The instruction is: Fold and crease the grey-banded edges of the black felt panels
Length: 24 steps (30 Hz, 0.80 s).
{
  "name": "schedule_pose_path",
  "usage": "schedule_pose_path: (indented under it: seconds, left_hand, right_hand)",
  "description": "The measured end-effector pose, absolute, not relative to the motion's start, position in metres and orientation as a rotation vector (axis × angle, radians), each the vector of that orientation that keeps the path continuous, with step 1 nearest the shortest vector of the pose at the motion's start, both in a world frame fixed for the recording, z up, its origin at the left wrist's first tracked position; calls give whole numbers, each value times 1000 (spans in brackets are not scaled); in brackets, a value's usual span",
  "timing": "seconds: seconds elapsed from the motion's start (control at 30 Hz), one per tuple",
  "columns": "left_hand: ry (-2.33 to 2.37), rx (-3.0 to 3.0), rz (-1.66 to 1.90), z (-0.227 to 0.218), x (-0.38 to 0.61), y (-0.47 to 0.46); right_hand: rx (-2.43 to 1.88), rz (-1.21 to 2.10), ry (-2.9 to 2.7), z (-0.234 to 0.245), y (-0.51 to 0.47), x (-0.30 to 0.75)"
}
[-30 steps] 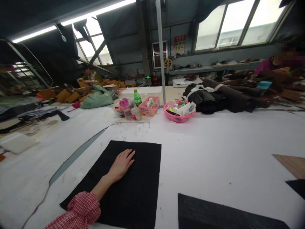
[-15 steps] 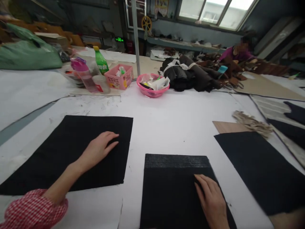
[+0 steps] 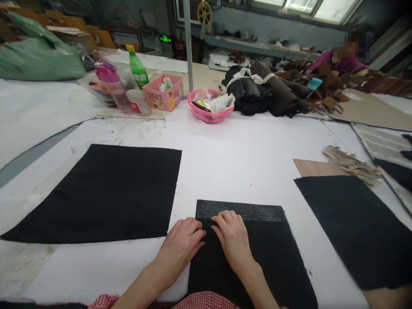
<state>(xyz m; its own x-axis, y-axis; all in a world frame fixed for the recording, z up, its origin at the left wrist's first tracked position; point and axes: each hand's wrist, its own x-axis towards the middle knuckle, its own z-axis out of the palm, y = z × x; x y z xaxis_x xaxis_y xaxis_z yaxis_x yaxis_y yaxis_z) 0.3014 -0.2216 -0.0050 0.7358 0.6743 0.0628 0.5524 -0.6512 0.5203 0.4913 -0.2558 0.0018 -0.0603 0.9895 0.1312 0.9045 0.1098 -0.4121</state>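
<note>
A black fabric-like sheet [image 3: 257, 257] with a shiny, textured strip [image 3: 264, 212] along its far edge lies in front of me. My left hand [image 3: 185, 240] is over this sheet's left edge, its fingers bent and a small gap between thumb and forefinger. Close beside it, my right hand [image 3: 231, 238] rests on the sheet, fingertips at the strip's lower border, thumb slightly apart. Neither hand shows anything gripped. To the left a larger black sheet [image 3: 109, 193] lies flat, untouched. Another black sheet [image 3: 357, 223] lies at the right, partly over a tan board [image 3: 317, 168].
Crumpled beige cloth [image 3: 352, 165] lies by the tan board. Along the back stand a pink basin [image 3: 210, 116], a pink box [image 3: 164, 94], a green bottle [image 3: 138, 71], a purple-capped bottle [image 3: 116, 90] and bundled dark material [image 3: 257, 90]. A person in purple [image 3: 325, 60] is at the far right.
My left hand has left the larger left sheet and come right to the front sheet's edge. My right hand has moved left and up to the strip. The view has tilted down slightly.
</note>
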Motion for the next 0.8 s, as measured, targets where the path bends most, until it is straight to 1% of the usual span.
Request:
schedule_pose_path:
  seconds: [0.4,0.67,0.8]
  left_hand:
    - [1110,2414,317,-6,310,-218]
    - [1176,2418,198,-5,314,-206]
    - [1228,2359,187,0,314,-201]
  right_hand:
    - [-1791,330,-1915,-9,-259,490]
    - [-1606,239,-1865,-19,-266,491]
    - [-1562,257,-1879,-21,-266,492]
